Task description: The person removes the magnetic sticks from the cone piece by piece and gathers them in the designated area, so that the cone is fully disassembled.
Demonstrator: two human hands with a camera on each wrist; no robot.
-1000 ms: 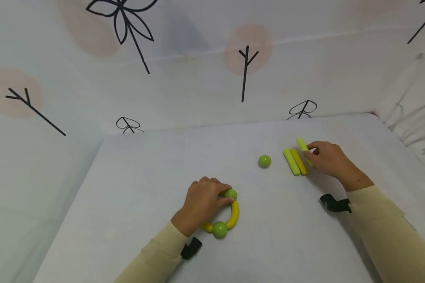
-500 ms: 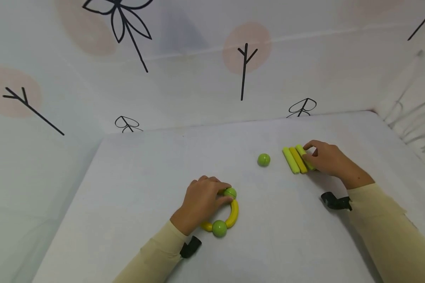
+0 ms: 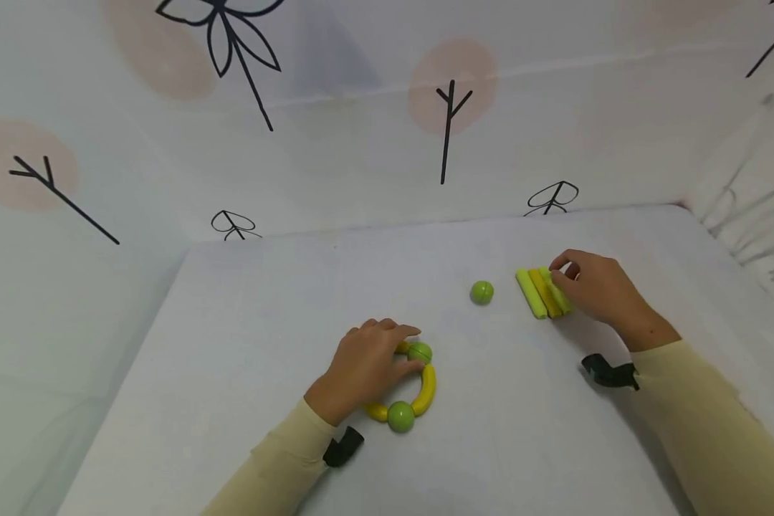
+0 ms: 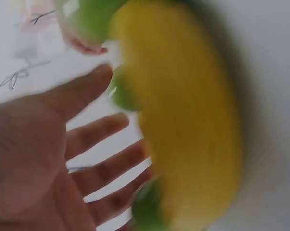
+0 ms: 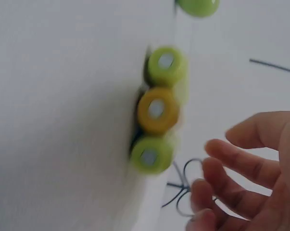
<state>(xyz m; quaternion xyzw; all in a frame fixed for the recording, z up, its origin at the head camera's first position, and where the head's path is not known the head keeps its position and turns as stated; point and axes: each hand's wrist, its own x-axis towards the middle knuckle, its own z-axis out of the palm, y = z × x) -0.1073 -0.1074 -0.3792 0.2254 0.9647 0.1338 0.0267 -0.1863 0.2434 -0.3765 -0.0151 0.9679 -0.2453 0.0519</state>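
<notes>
On the white table, curved yellow rods [image 3: 426,390] and green balls [image 3: 400,416] form a ring, partly covered by my left hand [image 3: 361,369]. That hand hovers with its thumb and fingers spread around the far green ball [image 3: 419,352], and the left wrist view shows the fingers straight beside a large curved yellow rod [image 4: 183,120]. Farther right, a light green stick [image 3: 531,294], a yellow stick [image 3: 545,290] and a second light green stick [image 3: 559,294] lie side by side. My right hand [image 3: 593,287], fingers loosely bent, is just over the rightmost stick, apart from it in the right wrist view.
A lone green ball [image 3: 481,292] sits left of the sticks. Pale silvery discs show in the stick ends [image 5: 157,109]. Behind the table rises a white cloth wall [image 3: 335,165] with black line drawings. A dark wrist camera [image 3: 609,371] projects below my right sleeve.
My right hand lowered the light green stick beside the yellow one, then let it go and lifted slightly. The left fingers spread off the far green ball of the ring.
</notes>
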